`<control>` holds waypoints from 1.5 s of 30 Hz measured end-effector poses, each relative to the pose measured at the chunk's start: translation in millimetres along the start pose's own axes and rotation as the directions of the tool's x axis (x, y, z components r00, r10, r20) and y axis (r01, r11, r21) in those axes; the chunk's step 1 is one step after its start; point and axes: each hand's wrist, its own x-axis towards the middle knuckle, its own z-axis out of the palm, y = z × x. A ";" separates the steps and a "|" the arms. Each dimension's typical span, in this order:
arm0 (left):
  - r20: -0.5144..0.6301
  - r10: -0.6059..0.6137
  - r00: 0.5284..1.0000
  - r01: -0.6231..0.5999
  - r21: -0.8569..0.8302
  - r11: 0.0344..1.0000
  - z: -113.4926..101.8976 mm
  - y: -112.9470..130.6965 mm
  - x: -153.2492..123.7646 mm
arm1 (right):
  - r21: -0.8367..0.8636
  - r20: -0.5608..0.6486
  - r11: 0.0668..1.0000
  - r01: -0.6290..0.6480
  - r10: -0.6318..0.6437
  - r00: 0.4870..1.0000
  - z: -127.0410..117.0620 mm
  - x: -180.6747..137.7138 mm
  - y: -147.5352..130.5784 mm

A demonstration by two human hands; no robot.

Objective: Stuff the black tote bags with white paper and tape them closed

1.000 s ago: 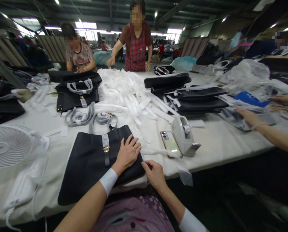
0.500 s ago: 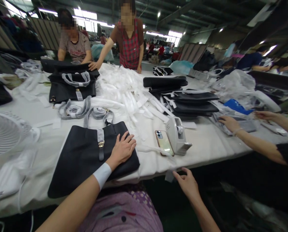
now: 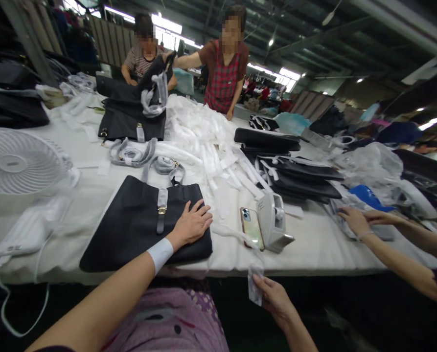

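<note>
A black handbag (image 3: pixel 130 220) lies flat at the table's front edge, with a gold buckle (image 3: pixel 162 210) and a wrapped strap tab on its face. My left hand (image 3: pixel 192 224) rests on the bag's right side, fingers spread and palm down. Just off the table edge, my right hand (image 3: pixel 275 296) pinches a small crumpled piece of translucent wrapping (image 3: pixel 255 287) between thumb and fingers. Above the bag lie coiled, wrapped straps (image 3: pixel 163 165). To the right of the bag are a phone (image 3: pixel 251 227) and a white tape dispenser (image 3: pixel 276 222).
White wrapping strips (image 3: pixel 199 122) are heaped mid-table. Stacked black bags (image 3: pixel 302 178) lie beyond the dispenser. A white fan (image 3: pixel 18 164) and a power strip (image 3: pixel 33 230) stand left. Co-workers' hands (image 3: pixel 356 222) work at the right; two people stand across the table.
My right hand has drawn the wrapping piece lower, and more of it shows. My left hand stays on the bag. Across the table, a co-worker has lifted a bag's handles. The view has shifted.
</note>
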 end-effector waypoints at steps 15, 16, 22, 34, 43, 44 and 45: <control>-0.022 -0.002 1.000 0.002 -0.021 1.000 4.1 -2.9 -0.8 | 0.715 -0.156 0.617 0.330 -0.319 0.935 -59.0 -8.5 -195.2; -0.028 -0.001 1.000 0.000 -0.022 1.000 4.6 -3.3 -0.8 | 0.738 -0.199 0.582 0.341 -0.295 0.935 -57.9 -4.4 -178.6; -0.033 -0.012 0.999 0.010 -0.039 0.999 5.5 -5.7 -0.7 | 0.750 0.031 0.658 0.063 -0.130 0.991 -6.3 4.2 -58.3; -0.050 -0.014 0.999 0.011 -0.051 0.999 3.2 -4.0 -1.7 | 0.589 0.026 0.805 0.075 -0.112 0.993 70.2 25.5 -54.8; -0.016 -0.017 1.000 0.017 -0.036 0.999 2.0 -2.9 -0.1 | 0.554 0.059 0.829 0.077 -0.131 0.990 106.5 45.5 -87.1; -0.016 -0.016 1.000 0.015 -0.033 0.999 2.2 -2.9 0.0 | 0.555 0.031 0.826 0.096 -0.136 0.990 110.3 46.8 -89.9; -0.017 -0.015 1.000 0.014 -0.031 0.999 2.4 -3.0 0.0 | 0.560 0.000 0.820 0.118 -0.142 0.990 113.6 47.9 -91.9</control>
